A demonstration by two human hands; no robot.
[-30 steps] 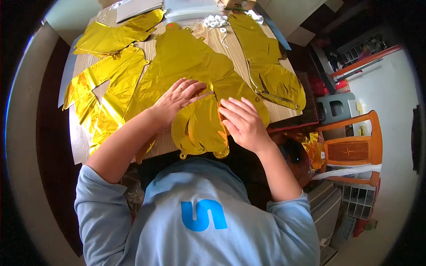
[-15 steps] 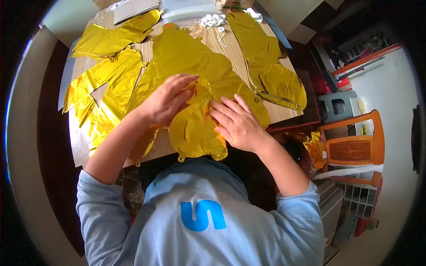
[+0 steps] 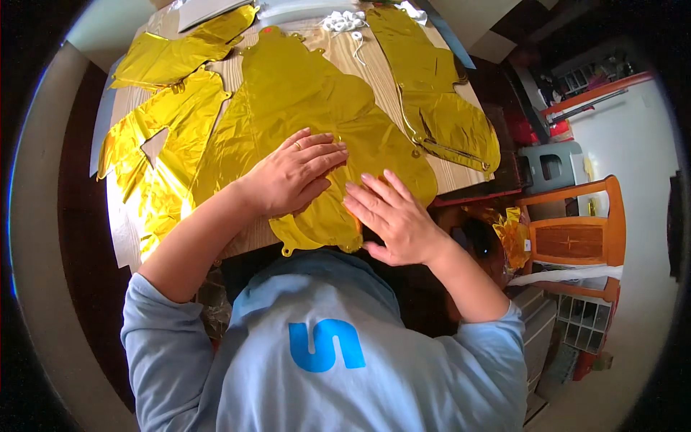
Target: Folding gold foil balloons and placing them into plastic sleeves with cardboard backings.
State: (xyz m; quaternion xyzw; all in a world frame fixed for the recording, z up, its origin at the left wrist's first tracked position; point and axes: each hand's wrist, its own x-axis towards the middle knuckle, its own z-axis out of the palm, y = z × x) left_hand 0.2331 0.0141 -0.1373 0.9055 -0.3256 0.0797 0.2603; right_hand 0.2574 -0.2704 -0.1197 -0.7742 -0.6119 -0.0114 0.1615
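Note:
A large flat gold foil balloon (image 3: 302, 93) lies across the middle of the table, its lower lobe reaching the near edge. My left hand (image 3: 299, 173) rests on the foil with its fingers stretched out to the right; a ring shows on one finger. To its right, my right hand (image 3: 392, 223) is over the near right part of the foil, fingers extended and slightly spread, thumb near the table edge. Neither hand holds anything. The foil under both palms is hidden.
More flat gold foil balloons lie at the left (image 3: 180, 129), far left (image 3: 173, 54) and right (image 3: 446, 108). White ribbon rolls (image 3: 344, 21) sit at the back of the wooden table (image 3: 385, 79). A wooden chair (image 3: 572, 241) and a grey stool (image 3: 551, 167) stand at right.
My left hand has turned flatter and slid right and slightly nearer. My right hand has moved right and toward me. The creased foil between them now lies smoother.

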